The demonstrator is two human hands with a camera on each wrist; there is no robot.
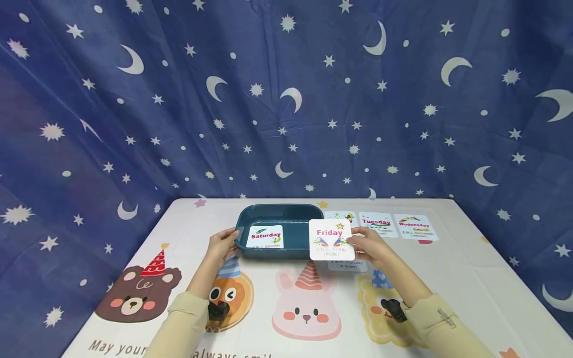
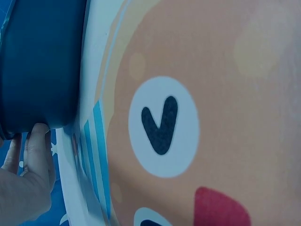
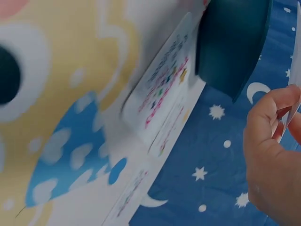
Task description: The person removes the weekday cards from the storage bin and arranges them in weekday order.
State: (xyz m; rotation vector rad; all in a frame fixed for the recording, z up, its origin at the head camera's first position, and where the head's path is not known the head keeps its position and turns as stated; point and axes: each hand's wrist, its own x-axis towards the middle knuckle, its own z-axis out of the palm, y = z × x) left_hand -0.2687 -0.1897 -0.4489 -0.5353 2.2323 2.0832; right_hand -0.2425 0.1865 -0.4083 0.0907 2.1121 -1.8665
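Note:
My right hand (image 1: 370,244) pinches the right edge of a white Friday card (image 1: 331,240), held up in front of the right end of a dark teal tray (image 1: 279,253). In the right wrist view, thumb and fingers close on the edge of this card (image 3: 295,75). My left hand (image 1: 222,244) holds the tray's left end, fingertips at its rim; the left wrist view shows the fingers (image 2: 37,150) against its wall. Inside the tray a Saturday card (image 1: 265,236) leans face up. Partly hidden behind the Friday card lies a Thursday card (image 1: 348,265).
On the table right of the tray, a Tuesday card (image 1: 378,223) and a Wednesday card (image 1: 416,226) lie in a row with a partly covered card (image 1: 340,215). The tablecloth (image 1: 474,288) has cartoon animals. A blue star-and-moon curtain (image 1: 286,149) hangs behind the table.

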